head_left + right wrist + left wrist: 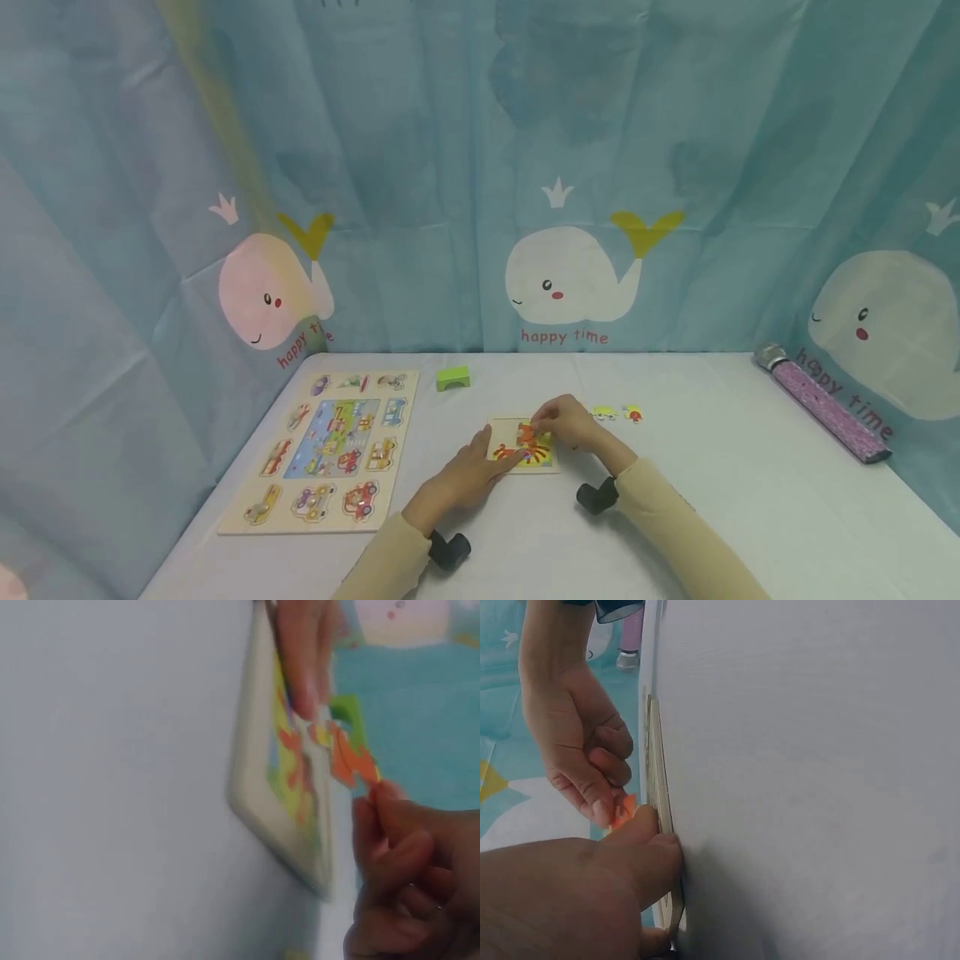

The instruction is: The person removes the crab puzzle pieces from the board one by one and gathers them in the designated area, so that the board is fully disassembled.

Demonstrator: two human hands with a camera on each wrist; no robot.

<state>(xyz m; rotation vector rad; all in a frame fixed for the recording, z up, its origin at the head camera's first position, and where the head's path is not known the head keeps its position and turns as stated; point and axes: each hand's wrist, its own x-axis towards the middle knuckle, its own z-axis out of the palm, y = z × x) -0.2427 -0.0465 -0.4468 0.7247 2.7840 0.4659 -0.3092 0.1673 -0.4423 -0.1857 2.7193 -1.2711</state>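
Observation:
A small wooden puzzle board [522, 470] with a yellow and orange picture lies flat on the white table. My left hand [471, 471] holds it at its left side, the thumb reaching over the front part of the picture. Over the board, my right hand [567, 421] pinches an orange puzzle piece [350, 759] between thumb and fingertips. In the right wrist view this piece is tilted above the board's surface. The left wrist view shows the board edge-on, with only a bit of the orange piece between the hands.
A large wooden vehicle puzzle [300, 527] lies at the left. Behind the small board stands a green arch block [453, 378]. Loose puzzle pieces [633, 413] lie beyond the right hand. A pink glittery microphone [828, 408] lies at the far right, near the curtain [420, 167].

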